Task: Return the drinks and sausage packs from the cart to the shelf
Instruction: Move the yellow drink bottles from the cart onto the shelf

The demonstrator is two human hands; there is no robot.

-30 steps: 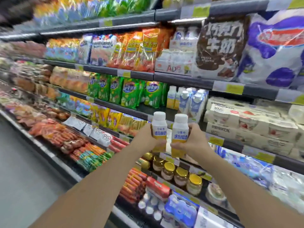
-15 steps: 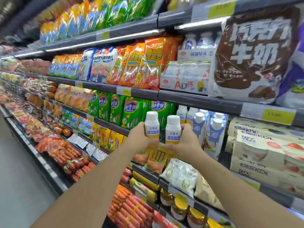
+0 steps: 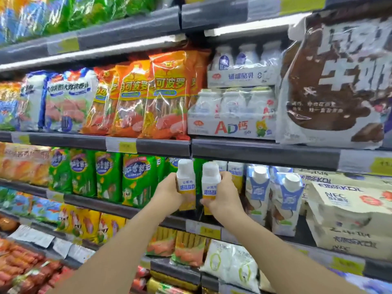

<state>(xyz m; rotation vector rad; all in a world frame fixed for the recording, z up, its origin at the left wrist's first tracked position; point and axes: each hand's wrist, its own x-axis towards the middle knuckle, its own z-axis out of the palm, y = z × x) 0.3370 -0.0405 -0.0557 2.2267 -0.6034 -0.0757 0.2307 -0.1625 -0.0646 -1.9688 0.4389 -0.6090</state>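
Tiered store shelf (image 3: 265, 154): orange sausage packs (image 3: 165, 96) beside bottled drink multipacks (image 3: 233, 113) above; green sausage packs (image 3: 137, 179), white bottles (image 3: 235, 172) and blue-and-white cartons (image 3: 286, 200) below.

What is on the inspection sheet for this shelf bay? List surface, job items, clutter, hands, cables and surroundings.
Surface: dark shelf edge with price tags; the shelf below it holds drinks and green packs.
Job's things: left bottle and right bottle, both white-capped with yellow lower labels, upright, side by side, held in front of the gap on that shelf. Matching bottles stand behind.
Clutter: blue-and-white cartons right of the gap; green sausage packs to its left.
Hands: left hand grips the left bottle; right hand grips the right bottle.
Cables: nothing seen.
Surroundings: orange sausage packs and AD drink multipack on the shelf above; cart not in view.
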